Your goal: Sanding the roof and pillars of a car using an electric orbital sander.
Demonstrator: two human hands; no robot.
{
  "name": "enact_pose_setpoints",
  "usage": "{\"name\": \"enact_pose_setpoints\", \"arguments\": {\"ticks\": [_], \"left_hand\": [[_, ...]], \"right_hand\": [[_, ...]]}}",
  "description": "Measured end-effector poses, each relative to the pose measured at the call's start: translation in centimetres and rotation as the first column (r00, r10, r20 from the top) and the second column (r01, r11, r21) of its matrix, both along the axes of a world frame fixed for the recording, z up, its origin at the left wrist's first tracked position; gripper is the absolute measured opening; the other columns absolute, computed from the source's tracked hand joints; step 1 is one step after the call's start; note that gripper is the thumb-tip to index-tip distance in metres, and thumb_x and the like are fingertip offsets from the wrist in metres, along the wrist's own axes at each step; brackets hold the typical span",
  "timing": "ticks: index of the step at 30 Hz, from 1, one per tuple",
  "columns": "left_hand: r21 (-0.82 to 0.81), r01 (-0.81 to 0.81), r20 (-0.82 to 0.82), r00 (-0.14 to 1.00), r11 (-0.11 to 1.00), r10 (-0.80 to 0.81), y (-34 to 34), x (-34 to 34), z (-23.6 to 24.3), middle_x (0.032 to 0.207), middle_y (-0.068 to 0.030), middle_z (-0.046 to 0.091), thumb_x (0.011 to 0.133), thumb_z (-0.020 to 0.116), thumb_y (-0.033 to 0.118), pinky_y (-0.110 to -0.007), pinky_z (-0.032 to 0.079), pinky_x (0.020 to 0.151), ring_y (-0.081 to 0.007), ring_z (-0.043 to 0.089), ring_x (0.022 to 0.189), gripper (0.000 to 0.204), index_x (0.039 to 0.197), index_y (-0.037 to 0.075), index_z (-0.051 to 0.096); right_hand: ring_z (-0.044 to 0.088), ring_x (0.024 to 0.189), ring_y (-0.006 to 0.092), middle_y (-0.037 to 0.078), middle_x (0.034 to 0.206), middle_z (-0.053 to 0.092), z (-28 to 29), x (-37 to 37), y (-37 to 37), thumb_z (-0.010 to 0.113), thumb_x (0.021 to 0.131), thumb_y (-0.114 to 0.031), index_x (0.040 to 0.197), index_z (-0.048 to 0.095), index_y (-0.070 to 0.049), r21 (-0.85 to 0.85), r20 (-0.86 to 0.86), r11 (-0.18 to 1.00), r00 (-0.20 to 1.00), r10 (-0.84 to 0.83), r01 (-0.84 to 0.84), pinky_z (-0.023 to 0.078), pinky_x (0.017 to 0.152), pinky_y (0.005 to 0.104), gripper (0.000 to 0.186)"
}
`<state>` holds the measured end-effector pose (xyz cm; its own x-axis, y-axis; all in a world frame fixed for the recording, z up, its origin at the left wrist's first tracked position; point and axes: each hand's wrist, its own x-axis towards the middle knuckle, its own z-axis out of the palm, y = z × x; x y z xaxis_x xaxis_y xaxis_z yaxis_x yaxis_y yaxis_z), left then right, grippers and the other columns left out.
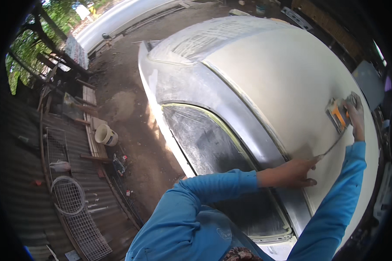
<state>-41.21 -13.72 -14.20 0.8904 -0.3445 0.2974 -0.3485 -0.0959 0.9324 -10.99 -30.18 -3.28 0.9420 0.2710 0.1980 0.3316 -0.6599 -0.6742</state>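
Note:
A car roof [278, 78] in dull cream primer fills the right half of the head view. On its right side sits an orange and grey power sander [336, 116], with my right hand [356, 114] closed around its far end. A thin dark cord [334, 144] runs from the sander to my left hand [292, 172], which pinches it between thumb and finger just above the roof. Below my left forearm lies the side window [204, 139], covered with dark film and edged with yellow tape. Bare grey metal [231, 104] shows along the roof rail.
Left of the car is a dirt floor [130, 152] with a white bucket [106, 135] on it. Corrugated sheets [26, 174] stand at far left, with wire mesh [85, 230] and a coil of wire [68, 195] against them. Clutter crowds the car's right side.

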Motion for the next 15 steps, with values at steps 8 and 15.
{"name": "enact_pose_setpoints", "arguments": {"ticks": [8, 15], "left_hand": [[-0.258, -0.221, 0.005, 0.973, 0.941, 0.23, -0.6, -5.8, -2.4, 0.109, -0.0208, 0.063, 0.088, 0.077, 0.017, -0.045, 0.054, 0.075, -0.0346, 0.065, 0.077, 0.091, 0.161, 0.005, 0.024], [-0.101, -0.264, -0.017, 0.965, 0.959, 0.264, 4.6, -12.3, -6.2, 0.109, -0.0208, 0.07, 0.093, 0.072, 0.021, -0.047, 0.056, 0.081, -0.0395, 0.07, 0.093, 0.049, 0.136, 0.003, 0.058]], "right_hand": [[0.062, 0.104, 0.0258, 0.014, 0.111, 0.063, 1.4, 5.0, -0.8, 0.055, 0.077, -0.014, 0.147, 0.051, -0.005, -0.123, -0.046, 0.985, 0.992, 0.117, -0.122, 0.048, 0.094, 0.0318, 0.07], [0.06, 0.123, 0.0317, 0.021, 0.133, 0.062, 0.9, 7.4, -8.9, 0.069, 0.092, -0.032, 0.148, 0.049, -0.005, -0.464, 0.197, 0.883, 0.98, 0.028, 0.068, 0.045, 0.106, 0.0393, 0.065]]}}
